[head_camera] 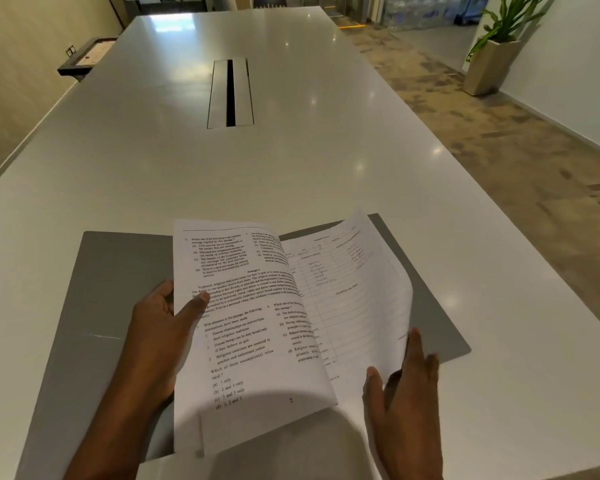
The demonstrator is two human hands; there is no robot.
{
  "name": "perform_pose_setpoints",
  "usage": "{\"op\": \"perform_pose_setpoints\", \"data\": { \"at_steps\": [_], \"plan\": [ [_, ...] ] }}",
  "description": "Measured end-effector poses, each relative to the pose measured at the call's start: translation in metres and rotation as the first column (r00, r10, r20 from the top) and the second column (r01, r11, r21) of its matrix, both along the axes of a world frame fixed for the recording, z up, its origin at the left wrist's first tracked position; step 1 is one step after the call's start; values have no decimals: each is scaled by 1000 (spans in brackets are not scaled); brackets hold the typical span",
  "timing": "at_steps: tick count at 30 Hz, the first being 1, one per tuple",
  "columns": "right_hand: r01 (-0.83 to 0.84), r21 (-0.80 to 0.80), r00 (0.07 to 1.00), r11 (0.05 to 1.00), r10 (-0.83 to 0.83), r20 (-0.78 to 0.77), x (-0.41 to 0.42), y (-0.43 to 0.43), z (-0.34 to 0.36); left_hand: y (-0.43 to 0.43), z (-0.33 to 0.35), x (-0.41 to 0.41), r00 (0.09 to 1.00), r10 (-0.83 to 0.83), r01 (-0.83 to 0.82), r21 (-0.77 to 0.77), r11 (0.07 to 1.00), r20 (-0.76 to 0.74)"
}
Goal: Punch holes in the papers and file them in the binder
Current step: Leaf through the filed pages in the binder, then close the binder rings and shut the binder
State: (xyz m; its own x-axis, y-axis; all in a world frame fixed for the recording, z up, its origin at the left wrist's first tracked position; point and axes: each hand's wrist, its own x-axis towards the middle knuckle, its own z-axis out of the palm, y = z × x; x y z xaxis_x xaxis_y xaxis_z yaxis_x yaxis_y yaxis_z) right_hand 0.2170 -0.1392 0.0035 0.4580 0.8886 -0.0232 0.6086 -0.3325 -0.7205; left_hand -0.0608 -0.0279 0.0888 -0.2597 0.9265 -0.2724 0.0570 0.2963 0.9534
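A grey binder (111, 292) lies open and flat on the white table (291, 161) near its front edge. My left hand (160, 337) grips the left edge of a printed question sheet (243, 327), thumb on top, lifting it above the binder. Beneath and to the right lies a form sheet (354, 306) with handwritten entries, its right edge curling upward. My right hand (406, 386) rests fingers spread on the lower right of that form sheet, pressing it down. No hole punch is in view.
A metal cable hatch (230, 93) is set into the table's middle. A potted plant (492, 60) stands by the right wall beyond the table's right edge. A dark shelf (84, 60) juts from the left wall.
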Motion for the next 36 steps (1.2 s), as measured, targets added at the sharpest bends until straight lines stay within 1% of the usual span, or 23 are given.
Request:
{"op": "perform_pose_setpoints", "data": {
  "at_steps": [3,4,5,7,9,12,13,14,16,18,20,22,24,25,26,27,28,30,31,32,33,34,36],
  "plan": [
    [-115,127,987,985,128,-101,-9,0,9,-1,2,0,1000,-2,2,7,1000,-4],
    [-169,140,976,976,186,-115,-13,0,12,-1,3,0,1000,-1,1,9,1000,-6],
    [-242,171,961,955,260,-94,-16,0,15,-1,4,0,1000,2,-2,11,1000,-3],
    [-394,294,918,871,389,77,-22,-2,21,-1,5,0,1000,0,0,15,1000,-6],
    [-502,379,865,777,448,227,-22,-1,16,0,4,-1,1000,3,-2,18,1000,-25],
    [-665,458,744,590,580,332,-26,4,12,0,3,-2,999,-7,8,30,1000,-33],
    [-695,469,716,545,586,380,-28,5,12,-1,4,-1,1000,-11,12,42,999,-29],
    [-711,472,701,521,577,419,-30,6,13,-1,5,1,999,-12,14,54,998,-30],
    [-719,477,694,506,551,463,-34,8,13,-1,6,2,1000,4,-3,67,998,-23],
    [-732,473,680,490,563,470,-38,8,14,-1,8,4,998,49,-51,60,997,30],
    [-778,399,628,486,623,466,-43,11,16,-2,13,7,991,97,-101,32,994,95],
    [-833,295,554,468,710,436,-48,15,17,-2,18,10,987,113,-114,7,993,110],
    [-868,255,496,427,782,378,-49,18,22,-2,23,12,999,40,-41,35,999,34],
    [-867,267,493,422,807,326,-47,19,25,-2,23,12,1000,-2,3,44,999,-31],
    [-851,291,510,437,819,264,-43,20,31,-1,22,12,998,-22,24,42,999,-62],
    [-818,317,551,479,811,195,-38,23,39,0,23,12,997,-31,34,45,998,-66],
    [-765,329,611,553,785,102,-35,27,49,1,24,12,998,-29,31,40,999,-47],
    [-595,318,716,738,666,-208,-28,41,67,3,30,20,999,-41,41,37,998,3],
    [-510,288,730,811,585,-353,-25,54,75,4,35,26,998,-59,58,37,998,27],
    [-460,234,731,856,515,-447,-21,69,83,6,40,34,995,-84,81,42,996,53],
    [-448,176,710,877,468,-526,-17,84,90,7,45,43,991,-105,101,48,994,83],
    [-443,137,659,886,426,-620,-12,98,95,9,49,52,988,-119,114,53,992,101],
    [-419,95,521,903,325,-789,-2,122,107,13,54,71,978,-166,158,67,985,125]
  ]
}}
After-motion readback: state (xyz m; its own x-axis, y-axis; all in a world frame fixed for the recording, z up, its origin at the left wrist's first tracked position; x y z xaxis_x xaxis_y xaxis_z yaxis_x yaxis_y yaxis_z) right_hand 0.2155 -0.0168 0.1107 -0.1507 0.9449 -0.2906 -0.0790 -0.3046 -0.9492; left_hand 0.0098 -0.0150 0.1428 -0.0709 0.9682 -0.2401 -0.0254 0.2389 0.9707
